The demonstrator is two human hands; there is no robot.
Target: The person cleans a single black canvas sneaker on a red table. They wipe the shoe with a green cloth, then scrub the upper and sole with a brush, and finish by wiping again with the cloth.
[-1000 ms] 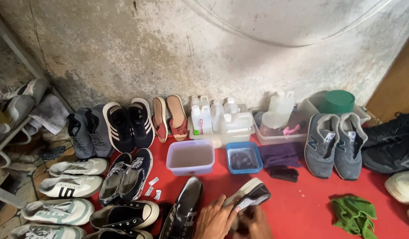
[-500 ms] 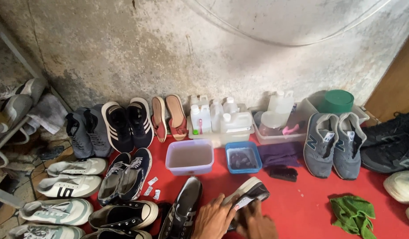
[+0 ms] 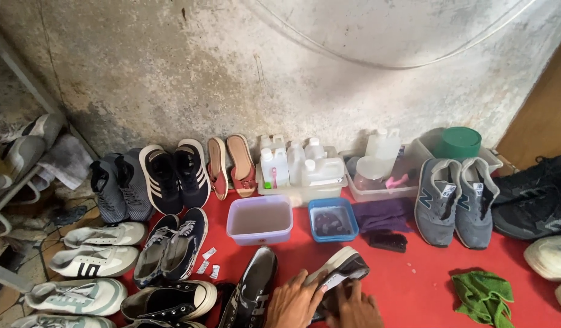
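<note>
- Both hands grip a black shoe [image 3: 341, 270] at six o'clock on the red mat [image 3: 414, 285]: left hand [image 3: 295, 300] closed around its side, right hand [image 3: 353, 310] pressed into its opening.
- It looks light, with a soft upper and a stiff pale sole; sole edge and heel seem the firmest holds.
- At twelve o'clock of the shoe, a lilac tub [image 3: 260, 220] holds cloudy water; beside it a blue tub [image 3: 333, 219] holds something dark.

Both hands [image 3: 323, 304] gripping dark shoe [image 3: 341, 270] on red mat [image 3: 414, 285], beside shoe rows.
</note>
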